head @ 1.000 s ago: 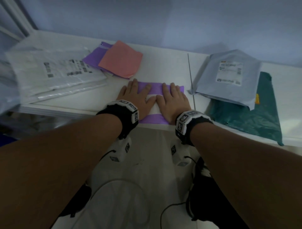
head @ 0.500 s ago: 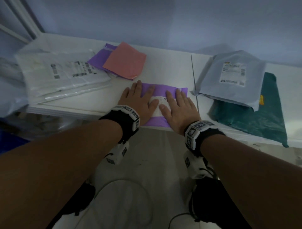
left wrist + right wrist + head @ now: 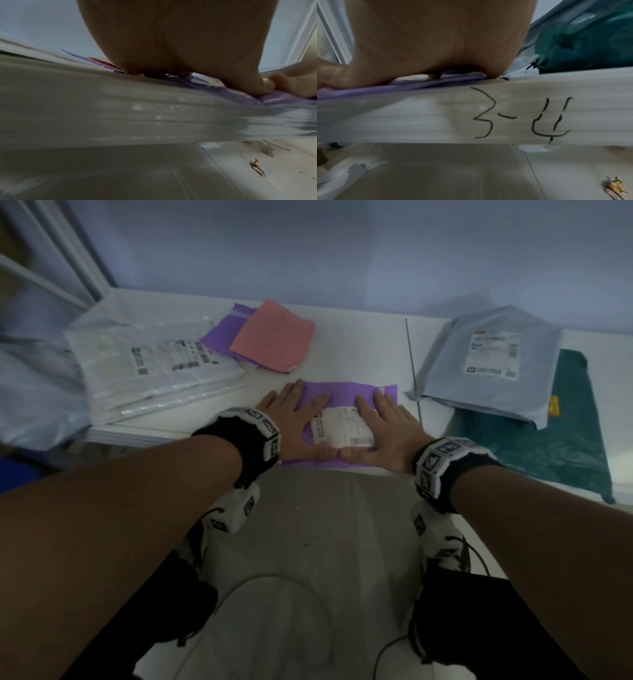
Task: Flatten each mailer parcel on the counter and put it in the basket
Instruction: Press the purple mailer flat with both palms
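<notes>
Purple mailer [image 3: 346,395] lies flat at the near edge of the table [image 3: 356,344], dead centre, its white label [image 3: 342,428] face up. My left hand [image 3: 291,422] and right hand [image 3: 383,429] both press down on it, palms flat, fingers straight and spread, holding nothing; thumb tips meet at the mailer's 6 o'clock edge. Left wrist view shows the left thumb [image 3: 254,86] bearing on the purple film [image 3: 283,98]; right wrist view shows the palm [image 3: 436,40] on the same film [image 3: 402,83] at the table lip.

At 11 o'clock from the mailer: a pink mailer [image 3: 272,337] on top of another purple one [image 3: 219,332]. At 10 o'clock: white mailers [image 3: 154,364], stacked. At 2 o'clock: a grey mailer [image 3: 486,364] overlapping a teal mailer [image 3: 555,450] at 3 o'clock. Table front carries handwritten "3-4" [image 3: 520,115]. I see no basket from here.
</notes>
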Motion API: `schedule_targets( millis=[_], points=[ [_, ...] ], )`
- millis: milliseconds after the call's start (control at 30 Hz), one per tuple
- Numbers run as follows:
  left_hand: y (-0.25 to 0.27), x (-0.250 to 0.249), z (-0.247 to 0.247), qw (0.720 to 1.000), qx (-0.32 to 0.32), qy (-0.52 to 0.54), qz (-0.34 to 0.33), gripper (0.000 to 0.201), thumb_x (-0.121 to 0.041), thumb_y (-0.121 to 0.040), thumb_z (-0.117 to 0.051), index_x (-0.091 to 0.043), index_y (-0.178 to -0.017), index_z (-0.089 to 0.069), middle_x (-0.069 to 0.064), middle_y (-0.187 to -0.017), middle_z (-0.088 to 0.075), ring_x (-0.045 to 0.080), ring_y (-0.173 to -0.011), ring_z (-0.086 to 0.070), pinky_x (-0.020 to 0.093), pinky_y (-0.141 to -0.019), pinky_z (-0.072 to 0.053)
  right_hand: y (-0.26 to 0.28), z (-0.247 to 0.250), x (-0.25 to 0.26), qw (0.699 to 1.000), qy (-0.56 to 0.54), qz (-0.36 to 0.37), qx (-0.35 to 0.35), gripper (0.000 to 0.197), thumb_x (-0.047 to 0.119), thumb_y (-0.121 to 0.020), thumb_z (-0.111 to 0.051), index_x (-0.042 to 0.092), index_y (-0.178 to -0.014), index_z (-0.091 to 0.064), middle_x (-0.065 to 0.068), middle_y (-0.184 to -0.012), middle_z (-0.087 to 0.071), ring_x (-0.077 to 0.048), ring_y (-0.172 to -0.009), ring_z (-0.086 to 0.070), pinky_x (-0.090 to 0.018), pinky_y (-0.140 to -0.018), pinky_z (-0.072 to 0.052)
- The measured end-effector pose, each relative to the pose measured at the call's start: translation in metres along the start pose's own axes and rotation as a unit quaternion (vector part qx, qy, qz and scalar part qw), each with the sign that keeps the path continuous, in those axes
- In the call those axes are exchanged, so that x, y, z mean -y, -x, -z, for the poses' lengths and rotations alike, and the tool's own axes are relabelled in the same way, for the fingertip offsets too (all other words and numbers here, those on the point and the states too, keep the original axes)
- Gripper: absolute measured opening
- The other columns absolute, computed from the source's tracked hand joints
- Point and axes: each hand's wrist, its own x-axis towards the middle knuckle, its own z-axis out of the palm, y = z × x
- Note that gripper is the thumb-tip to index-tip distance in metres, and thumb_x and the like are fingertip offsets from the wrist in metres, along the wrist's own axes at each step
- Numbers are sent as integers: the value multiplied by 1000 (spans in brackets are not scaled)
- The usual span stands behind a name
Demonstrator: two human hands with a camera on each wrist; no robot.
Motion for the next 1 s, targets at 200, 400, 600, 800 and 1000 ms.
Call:
schedule_targets(
  millis=[200, 400, 600, 800, 1000],
  points=[
    [-2, 5, 1, 1000, 20, -4, -11, 123, -102, -47, -30, -47, -143, 25, 9, -159, 22, 28, -148, 11, 46, -119, 0, 0, 3, -2, 1000, 0, 7, 12, 121, 93, -65, -42, 32, -155, 11, -10, -162, 19, -26, -151, 13, -42, -123, 1],
    [-5, 9, 10, 1000, 11, -10, 5, 110, -96, -61, -30, -45, -148, 14, 5, -162, 11, 25, -149, 3, 47, -119, -1, 1, 5, 0, 999, -23, -14, -19, 107, 86, -75, -41, 31, -156, 2, -10, -164, 11, -25, -152, 6, -40, -123, -2],
    [0, 15, 12, 998, -27, -10, 53, 72, -65, -93, -26, -34, -153, 1, -5, -163, 1, 24, -149, -5, 45, -119, -6, -4, 10, -5, 999, -18, -32, -31, 92, 78, -86, -33, 30, -157, -2, -14, -164, 2, -31, -151, 0, -42, -122, -5],
    [0, 22, 13, 1000, -1, -26, 14, 82, -73, -88, -24, -34, -152, 8, -12, -161, 7, 21, -149, -1, 45, -118, -3, 1, 20, -22, 1000, -8, 8, -6, 106, 80, -80, -43, 22, -157, 2, -11, -164, 3, -28, -152, 1, -39, -120, -3],
    [3, 23, 15, 997, 12, -68, 20, 83, -73, -88, -21, -30, -153, 7, -10, -162, 7, 20, -149, -4, 43, -118, -5, 2, 18, -31, 1000, -18, -1, -24, 110, 81, -78, -47, 20, -157, -2, -10, -165, -4, -26, -151, -8, -42, -122, -13]
  ],
)
